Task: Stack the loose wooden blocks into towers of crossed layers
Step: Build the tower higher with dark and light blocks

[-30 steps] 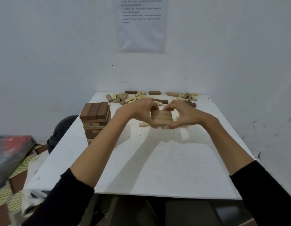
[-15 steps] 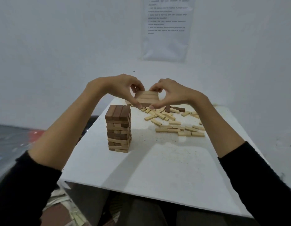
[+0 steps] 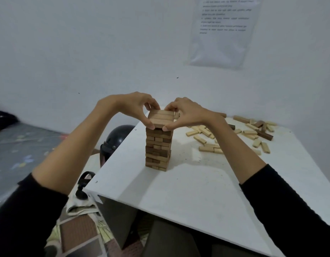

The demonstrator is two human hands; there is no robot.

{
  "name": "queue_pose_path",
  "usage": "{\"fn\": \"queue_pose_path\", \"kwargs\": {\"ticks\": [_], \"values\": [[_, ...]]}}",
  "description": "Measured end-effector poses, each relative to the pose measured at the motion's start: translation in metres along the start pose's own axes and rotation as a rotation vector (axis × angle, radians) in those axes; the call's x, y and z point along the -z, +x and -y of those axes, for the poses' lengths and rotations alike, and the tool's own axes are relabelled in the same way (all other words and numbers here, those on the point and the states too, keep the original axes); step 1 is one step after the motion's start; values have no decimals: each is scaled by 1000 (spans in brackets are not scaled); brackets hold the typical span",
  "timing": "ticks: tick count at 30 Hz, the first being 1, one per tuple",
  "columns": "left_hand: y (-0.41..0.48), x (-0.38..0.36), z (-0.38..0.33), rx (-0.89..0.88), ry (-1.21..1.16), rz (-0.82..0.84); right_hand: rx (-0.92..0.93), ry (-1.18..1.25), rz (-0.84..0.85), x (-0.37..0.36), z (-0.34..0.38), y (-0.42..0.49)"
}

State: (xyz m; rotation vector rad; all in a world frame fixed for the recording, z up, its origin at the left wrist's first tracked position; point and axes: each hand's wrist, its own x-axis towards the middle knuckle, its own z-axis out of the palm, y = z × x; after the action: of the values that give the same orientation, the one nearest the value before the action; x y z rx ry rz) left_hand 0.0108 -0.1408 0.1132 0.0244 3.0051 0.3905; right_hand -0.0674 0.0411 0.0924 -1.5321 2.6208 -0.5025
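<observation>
On my feed, the fingers (image 3: 149, 123) of the left hand (image 3: 134, 106) are curled round the left end of a small stack of pale blocks (image 3: 161, 118), thumb low at the front corner and the other fingertips over the top edge. The right hand (image 3: 186, 114) mirrors it on the right end, thumb tip under the near lower corner and fingers hooked over the top. Both hands pinch the stack between them, and it looks level.

The small stack sits directly over the tower (image 3: 158, 149), lined up with its top layer. I cannot tell whether it rests on that layer or hangs just above it. The tower stands upright near the left side of the white bench (image 3: 197, 191), built of crossed layers in mixed pale and dark wood.

Well off to the right, near the far edge of the bench, loose blocks (image 3: 253, 134) lie scattered, mostly pale with a few dark ones among them.

Both forearms are bare, with black sleeves (image 3: 290, 210) pushed up towards the elbows. A dark helmet (image 3: 117, 134) sits below the left edge of the bench. A patterned mattress (image 3: 16, 145) lies further left, and a printed sheet (image 3: 223, 30) hangs on the white wall, its text too small to read.
</observation>
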Motion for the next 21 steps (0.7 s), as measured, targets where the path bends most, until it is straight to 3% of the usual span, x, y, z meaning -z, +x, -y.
{"fn": "queue_pose_path", "kwargs": {"ticks": [21], "values": [[12, -10, 11, -27, -33, 23, -27, -32, 8, -5, -3, 0]]}}
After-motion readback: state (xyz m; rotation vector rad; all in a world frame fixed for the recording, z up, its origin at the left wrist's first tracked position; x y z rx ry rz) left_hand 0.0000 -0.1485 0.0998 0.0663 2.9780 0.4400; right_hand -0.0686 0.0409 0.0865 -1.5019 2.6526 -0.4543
